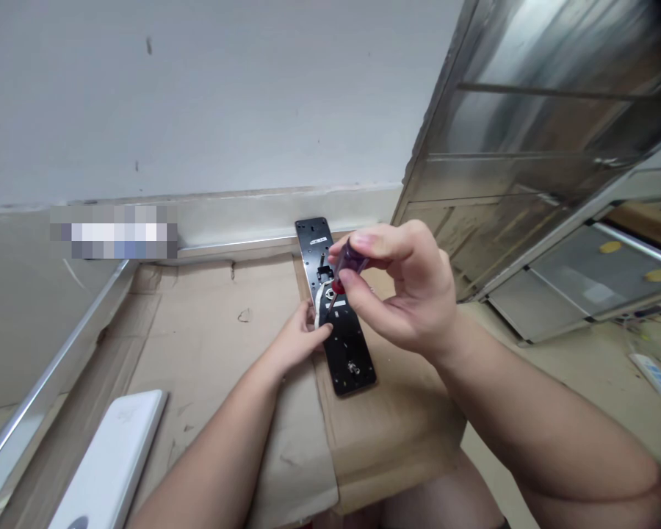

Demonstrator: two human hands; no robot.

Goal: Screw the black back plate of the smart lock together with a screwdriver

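Observation:
A long black panel (348,345), dotted with small screws and holes, lies at a slant on the cardboard. My left hand (297,336) is closed around its left edge, the thumb resting on the upper face. Between the thumb and fingers of my right hand (410,286) is the purple-and-red handle of a screwdriver (351,263). Its metal shaft slopes down to the middle of the panel; whether the tip sits in a screw cannot be made out. A white strip or cable (318,303) curves along the panel beside my left fingers.
Brown cardboard (214,323) covers the work surface, with a metal-edged border at the back and left. A white slab-like device (115,455) lies at front left. Shiny metal cabinets (507,132) stand at right. On the floor is a power strip (655,378).

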